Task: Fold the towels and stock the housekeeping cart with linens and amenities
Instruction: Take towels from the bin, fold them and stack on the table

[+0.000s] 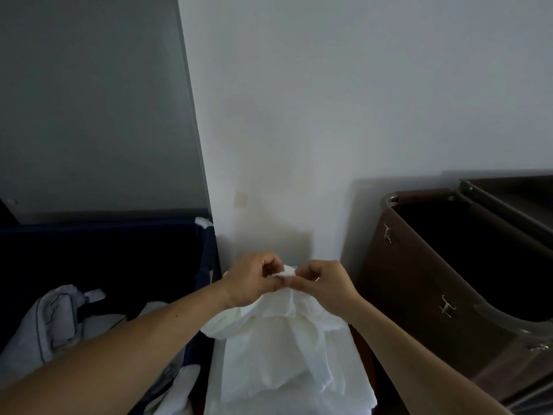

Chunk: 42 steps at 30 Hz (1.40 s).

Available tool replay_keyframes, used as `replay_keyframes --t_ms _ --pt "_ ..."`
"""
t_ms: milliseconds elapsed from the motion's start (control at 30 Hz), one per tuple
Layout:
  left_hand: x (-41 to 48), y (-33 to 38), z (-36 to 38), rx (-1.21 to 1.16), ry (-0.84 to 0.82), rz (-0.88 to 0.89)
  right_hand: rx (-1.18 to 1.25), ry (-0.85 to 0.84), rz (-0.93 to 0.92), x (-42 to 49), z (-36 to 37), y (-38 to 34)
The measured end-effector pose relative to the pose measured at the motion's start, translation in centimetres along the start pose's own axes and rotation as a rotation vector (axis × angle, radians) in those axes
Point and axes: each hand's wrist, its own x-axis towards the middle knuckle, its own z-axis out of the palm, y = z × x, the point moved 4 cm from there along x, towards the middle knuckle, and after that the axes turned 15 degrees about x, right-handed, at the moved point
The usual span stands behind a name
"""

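Both hands meet in front of the wall [299, 115], fingers curled. The left hand [254, 280] and the right hand [326, 286] each pinch the top edge of a white towel [287, 339], thumbs nearly touching. The towel hangs between a dark blue linen bin [119, 250] and a brown cart bag [419, 280]. Its lower part is cut off by the picture edge, and the inside of the bag is too dark to see.

Both bare forearms reach forward and converge, the left hand [254, 281] and right hand [327, 287] meeting fingertip to fingertip, fingers curled, each thumb and forefinger pinching the top edge of the towel [284, 348].
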Motion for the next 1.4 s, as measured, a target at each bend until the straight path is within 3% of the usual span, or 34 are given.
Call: replay_keyframes --t_ms 167,300,333,400,467,567,700,800,867,1000,1100,1167,1267,1333,1400 --pt "-0.2 -0.4 0.2 -0.016 0.047 0.0 -0.087 0.05 -0.083 0.1 0.1 0.4" --pt "-0.9 -0.4 -1.1 0.17 0.366 -0.039 -0.072 0.189 -0.124 0.6 -0.6 0.4" --pt "-1.1 -0.4 -1.3 0.171 0.356 -0.082 -0.061 0.221 -0.121 0.7 -0.6 0.2" --pt "-1.2 -0.2 -0.8 0.073 0.142 -0.196 -0.044 0.257 -0.122 0.8 -0.3 -0.3" --pt "-1.5 0.2 0.1 -0.197 -0.071 -0.344 -0.037 0.246 -0.159 0.9 0.5 -0.9" --pt "-1.1 0.8 -0.8 -0.397 0.021 -0.449 -0.097 0.179 -0.263 0.6 2.0 -1.8" --pt "-0.6 0.8 -1.5 -0.393 -0.007 -0.388 -0.186 0.075 -0.356 0.2 3.0 -2.2" --pt "-1.0 -0.4 -1.8 -0.318 -0.014 -0.383 -0.256 0.044 -0.536 -0.1 2.4 -2.0" --pt "-1.4 -1.2 -2.0 -0.239 -0.014 -0.377 -0.359 0.04 -0.439 0.6 1.4 -0.5" --pt "-2.0 -1.6 -2.3 -0.122 -0.011 -0.373 -0.527 -0.167 0.041 1.5 2.0 4.1" --pt "-1.7 -1.0 -3.6 -0.03 -0.026 -0.311 -0.543 -0.028 -0.005 2.2 1.3 3.7" --pt "-1.2 -0.5 -5.8 0.1 0.02 -0.264 -0.257 0.26 -0.053 3.1 -1.4 1.5" --pt "0.1 0.4 -10.3 0.308 0.236 -0.191 0.504 0.659 -0.124 2.9 -6.7 -3.2" --pt "0.9 0.8 -13.2 0.381 0.407 -0.191 0.878 0.769 -0.239 2.1 -9.1 -5.7" --pt "1.5 1.2 -15.4 0.405 0.54 -0.189 0.997 0.794 -0.286 1.6 -10.4 -6.4"
